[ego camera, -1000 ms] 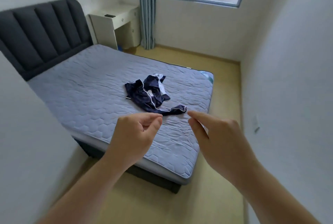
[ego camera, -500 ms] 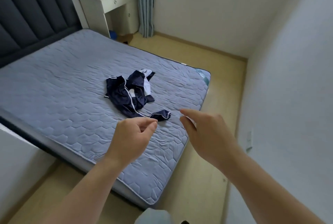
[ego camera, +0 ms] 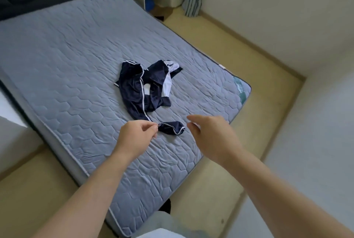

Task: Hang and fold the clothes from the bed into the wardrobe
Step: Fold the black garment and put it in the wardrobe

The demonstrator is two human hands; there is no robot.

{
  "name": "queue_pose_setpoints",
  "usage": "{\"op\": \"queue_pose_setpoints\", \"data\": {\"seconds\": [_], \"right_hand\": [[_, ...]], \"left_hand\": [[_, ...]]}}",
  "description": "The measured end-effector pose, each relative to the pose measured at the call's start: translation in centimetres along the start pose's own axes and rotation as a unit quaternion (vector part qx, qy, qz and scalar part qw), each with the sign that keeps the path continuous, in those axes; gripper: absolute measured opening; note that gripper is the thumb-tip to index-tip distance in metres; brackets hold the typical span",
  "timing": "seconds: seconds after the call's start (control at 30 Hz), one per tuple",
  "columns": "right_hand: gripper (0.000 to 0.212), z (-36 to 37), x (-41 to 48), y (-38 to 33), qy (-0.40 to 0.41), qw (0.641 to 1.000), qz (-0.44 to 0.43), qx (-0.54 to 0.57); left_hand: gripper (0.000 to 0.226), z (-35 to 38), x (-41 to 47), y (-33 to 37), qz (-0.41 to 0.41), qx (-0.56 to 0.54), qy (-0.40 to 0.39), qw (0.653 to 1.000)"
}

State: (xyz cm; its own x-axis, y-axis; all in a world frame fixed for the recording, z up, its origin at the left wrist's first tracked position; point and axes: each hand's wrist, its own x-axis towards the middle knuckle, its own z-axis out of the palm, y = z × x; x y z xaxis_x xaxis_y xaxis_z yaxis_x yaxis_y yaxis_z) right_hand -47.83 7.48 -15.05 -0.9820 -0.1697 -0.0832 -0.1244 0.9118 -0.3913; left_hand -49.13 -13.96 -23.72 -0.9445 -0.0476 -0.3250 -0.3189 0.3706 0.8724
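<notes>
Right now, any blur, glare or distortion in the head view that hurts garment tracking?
Head view: wide-angle bowing of the bed edges and wall lines; slight motion blur on the right hand and along the bottom; navy garment sharp; light soft and even, no glare.

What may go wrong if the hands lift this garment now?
The garment lies crumpled and twisted on the bed; lifted by the near cuff alone, it may hang tangled. The left hand is only at the cuff's tip, so a thin pinch might slip.

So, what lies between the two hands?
Between left hand and right hand lies the navy garment's loose end, on the mattress; head view.
</notes>
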Motion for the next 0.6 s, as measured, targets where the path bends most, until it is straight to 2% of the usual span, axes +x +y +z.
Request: {"op": "queue_pose_setpoints", "data": {"seconds": [0.2,0.37,0.5,0.6], "right_hand": [[0.027,1.9,9.5,3.7,-0.094,0.995,-0.031,-0.015],[0.026,7.4,17.8,7.7,-0.198,0.977,-0.068,-0.044],[0.032,14.2,23.9,11.4,-0.293,0.951,-0.088,-0.056],[0.035,20.1,27.3,14.2,-0.344,0.935,-0.058,-0.069]], "left_hand": [[0.024,1.0,6.1,0.1,-0.054,-0.003,0.046,0.997],[0.016,3.2,10.8,-1.8,-0.132,-0.025,0.090,0.987],[0.016,6.8,14.4,-5.5,-0.239,-0.088,0.138,0.957],[0.017,10.1,16.4,-8.9,-0.307,-0.159,0.163,0.924]]}}
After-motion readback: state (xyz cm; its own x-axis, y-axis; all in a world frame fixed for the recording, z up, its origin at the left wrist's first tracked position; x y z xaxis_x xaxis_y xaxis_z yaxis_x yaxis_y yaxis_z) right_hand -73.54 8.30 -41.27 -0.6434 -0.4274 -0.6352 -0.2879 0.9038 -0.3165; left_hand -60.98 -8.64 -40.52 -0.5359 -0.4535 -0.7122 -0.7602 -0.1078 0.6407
